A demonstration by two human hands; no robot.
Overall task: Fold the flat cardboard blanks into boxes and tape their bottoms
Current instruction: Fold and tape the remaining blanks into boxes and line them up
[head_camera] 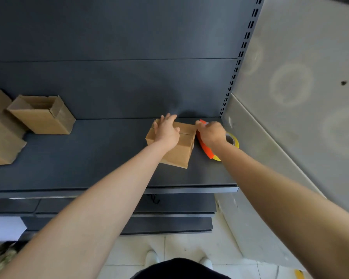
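Note:
A small brown cardboard box (pixel 179 153) stands on the dark shelf (pixel 89 158) with its closed flaps facing up. My left hand (pixel 166 130) lies flat on top of it with fingers spread, pressing the flaps down. My right hand (pixel 211 132) is closed around an orange tape dispenser (pixel 205 149) carrying a yellow-rimmed tape roll (pixel 233 140), right beside the box's right edge. The dispenser's front end touches the box's top right corner.
An open folded box (pixel 41 115) lies on its side at the shelf's left, with more cardboard boxes (pixel 0 135) beside it. A slotted upright (pixel 238 63) and a grey wall (pixel 300 87) bound the right. Lower shelves and a tiled floor lie below.

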